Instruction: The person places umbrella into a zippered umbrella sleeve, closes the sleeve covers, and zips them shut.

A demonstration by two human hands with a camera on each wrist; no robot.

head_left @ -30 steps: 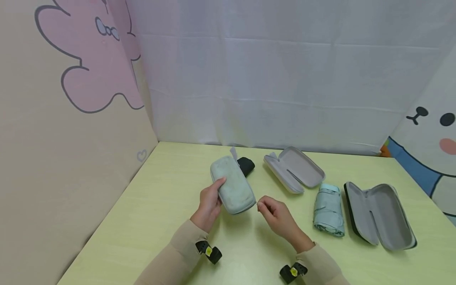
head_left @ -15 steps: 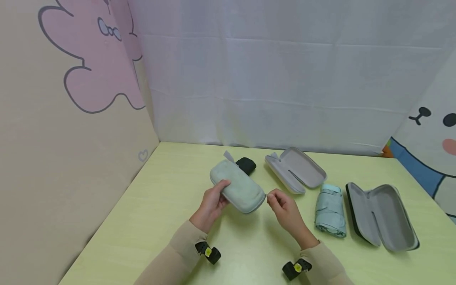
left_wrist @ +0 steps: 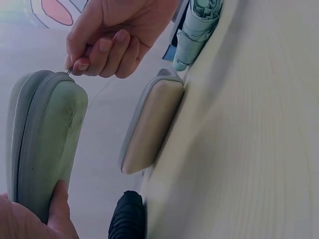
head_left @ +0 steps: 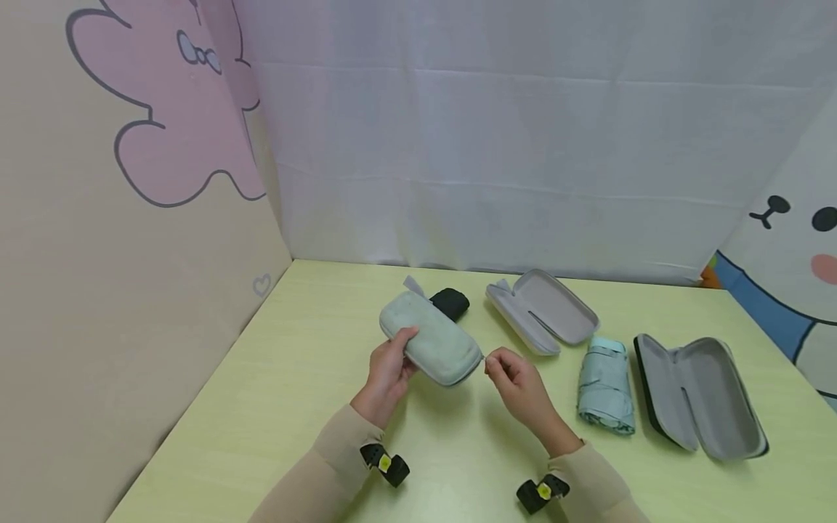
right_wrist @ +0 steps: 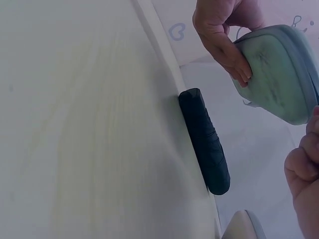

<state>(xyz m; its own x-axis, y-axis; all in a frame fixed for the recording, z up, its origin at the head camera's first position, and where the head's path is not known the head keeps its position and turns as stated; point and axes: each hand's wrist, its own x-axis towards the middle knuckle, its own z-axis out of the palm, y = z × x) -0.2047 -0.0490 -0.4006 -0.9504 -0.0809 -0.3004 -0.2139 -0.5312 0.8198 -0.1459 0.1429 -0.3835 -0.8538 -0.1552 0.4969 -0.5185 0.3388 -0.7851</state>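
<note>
A pale green zippered case (head_left: 431, 338) is held above the table by my left hand (head_left: 387, 374), thumb on top and fingers beneath. Its zip runs round the side and looks closed in the left wrist view, where the case (left_wrist: 52, 134) stands on end. At the near right corner, my right hand (head_left: 523, 388) pinches the small zip pull between thumb and curled fingers; the right hand (left_wrist: 107, 42) shows this from the side. A grey strap (head_left: 413, 285) sticks out at the far end. Behind the case lies a black folded umbrella (head_left: 451, 303), partly hidden in the head view.
An open grey-lined case (head_left: 556, 305) lies at the back right of the table (head_left: 314, 312). Right of my right hand is a rolled light-green umbrella (head_left: 605, 388). Beside it, another open case (head_left: 702, 399) with a dark outside lies near the right edge. A white curtain (head_left: 497, 145) hangs behind.
The case has turned so its near end points further right, and my right hand has moved right with the zip pull. Over the last half second both hands shifted slightly left.
</note>
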